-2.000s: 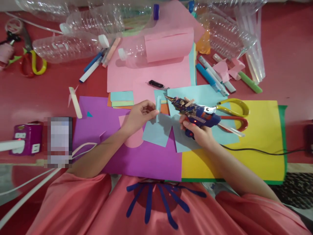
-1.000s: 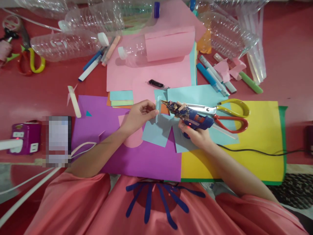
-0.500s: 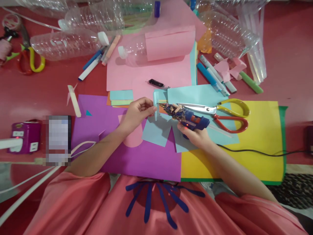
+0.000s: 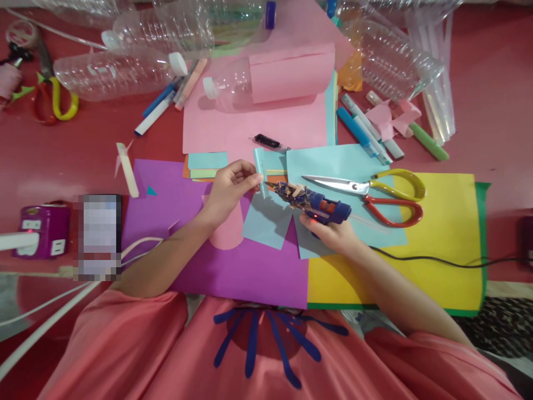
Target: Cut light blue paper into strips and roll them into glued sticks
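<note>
My left hand [image 4: 235, 182] pinches a narrow light-blue paper strip [image 4: 259, 161], which stands slightly tilted above the paper. In my right hand [image 4: 331, 230] is a dark blue hot glue gun [image 4: 322, 204], its small light glowing red. The gun's nozzle, crusted with old glue and scraps, points left and reaches the lower part of the strip; I cannot tell whether it touches. A clear glue stick [image 4: 370, 221] trails from its rear. Scissors [image 4: 356, 187] with yellow and red handles lie just right of the gun on light-blue paper [image 4: 320, 158].
Purple [image 4: 250, 278] and yellow sheets [image 4: 441, 239] cover the front. A pink-wrapped bottle [image 4: 291, 78] and several clear bottles [image 4: 112, 75] lie at the back. A black cutter [image 4: 267, 141] and markers [image 4: 362, 130] lie beyond my hands. A black cord [image 4: 433, 257] runs right; a phone [image 4: 100, 236] lies left.
The light-blue strip has tilted, its top leaning left, and my left hand has shifted slightly left. The glue gun has moved a little left and down with my right hand.
</note>
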`<action>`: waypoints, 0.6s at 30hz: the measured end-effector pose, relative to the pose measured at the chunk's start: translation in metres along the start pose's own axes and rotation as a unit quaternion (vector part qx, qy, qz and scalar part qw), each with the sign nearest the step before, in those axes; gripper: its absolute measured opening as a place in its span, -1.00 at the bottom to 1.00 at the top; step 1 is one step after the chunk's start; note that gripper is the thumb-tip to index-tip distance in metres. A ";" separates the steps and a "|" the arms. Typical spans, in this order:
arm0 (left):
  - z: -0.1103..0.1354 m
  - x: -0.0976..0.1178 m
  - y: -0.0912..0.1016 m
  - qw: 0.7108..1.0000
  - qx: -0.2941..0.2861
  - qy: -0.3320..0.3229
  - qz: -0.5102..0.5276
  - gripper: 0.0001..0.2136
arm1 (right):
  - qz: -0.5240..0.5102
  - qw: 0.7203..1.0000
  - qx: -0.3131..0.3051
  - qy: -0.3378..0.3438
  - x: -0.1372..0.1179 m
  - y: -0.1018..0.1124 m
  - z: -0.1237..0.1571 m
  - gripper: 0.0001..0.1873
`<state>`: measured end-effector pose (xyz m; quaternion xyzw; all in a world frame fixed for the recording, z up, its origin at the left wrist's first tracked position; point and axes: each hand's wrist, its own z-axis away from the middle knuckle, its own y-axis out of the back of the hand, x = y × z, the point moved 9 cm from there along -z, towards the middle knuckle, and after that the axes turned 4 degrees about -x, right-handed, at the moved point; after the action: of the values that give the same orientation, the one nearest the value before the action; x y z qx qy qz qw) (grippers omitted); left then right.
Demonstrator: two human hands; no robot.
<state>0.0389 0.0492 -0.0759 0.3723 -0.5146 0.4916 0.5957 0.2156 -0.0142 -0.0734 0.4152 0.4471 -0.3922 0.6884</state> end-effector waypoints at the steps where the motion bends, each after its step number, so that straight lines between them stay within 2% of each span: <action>1: 0.000 0.000 0.000 1.000 0.001 0.000 0.002 -0.71 | 0.006 1.000 0.001 0.004 0.000 0.000 0.000 -0.84; 11: -0.003 0.001 0.008 0.998 0.029 -0.030 0.042 -0.73 | 0.052 0.997 -0.010 0.057 0.002 -0.001 0.001 -0.79; 18: -0.004 0.003 0.012 0.997 0.036 -0.039 0.050 -0.74 | 0.050 0.998 -0.023 0.035 0.006 -0.003 0.001 -0.78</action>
<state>0.0284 0.0565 -0.0748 0.3859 -0.5374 0.5243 0.5361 0.2149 -0.0174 -0.0789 0.4347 0.4583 -0.3318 0.7006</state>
